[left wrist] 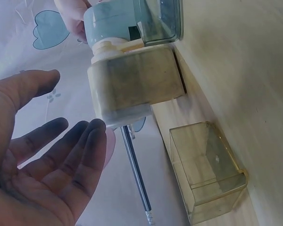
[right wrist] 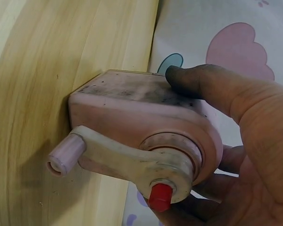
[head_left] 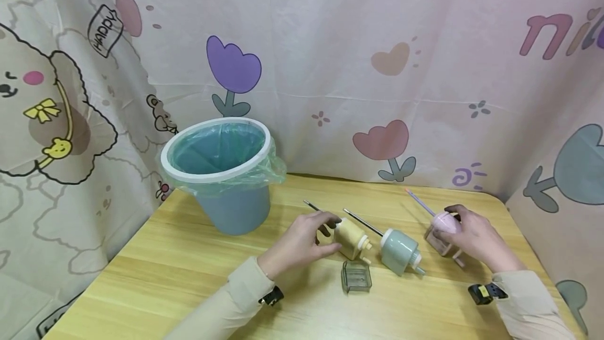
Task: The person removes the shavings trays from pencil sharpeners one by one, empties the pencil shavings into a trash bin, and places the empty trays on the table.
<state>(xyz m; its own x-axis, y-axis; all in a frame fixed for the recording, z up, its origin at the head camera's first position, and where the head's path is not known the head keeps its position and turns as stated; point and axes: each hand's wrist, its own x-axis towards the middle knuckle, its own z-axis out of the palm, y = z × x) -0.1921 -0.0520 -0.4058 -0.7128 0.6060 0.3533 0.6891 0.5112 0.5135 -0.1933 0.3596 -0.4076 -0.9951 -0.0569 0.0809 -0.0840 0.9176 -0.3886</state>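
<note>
A pink crank pencil sharpener (head_left: 445, 224) is in my right hand (head_left: 478, 237), thumb on one side and fingers round the other. The right wrist view shows its crank handle (right wrist: 66, 155) and a red knob (right wrist: 160, 196). A purple pencil (head_left: 420, 202) sticks out of it. My left hand (head_left: 302, 240) is spread beside a yellow pencil sharpener (head_left: 350, 237); the left wrist view shows a gap between fingers and sharpener. A dark pencil (left wrist: 137, 172) stands in the yellow one. Between the hands sits a teal sharpener (head_left: 400, 251) with a black pencil (head_left: 362, 221).
A smoky clear drawer (head_left: 356, 277) lies in front of the yellow and teal sharpeners. The left wrist view shows an amber-tinted clear box (left wrist: 207, 172) on the table. A blue bin (head_left: 238, 209) with a green liner stands at the left, before a printed curtain (head_left: 321, 56).
</note>
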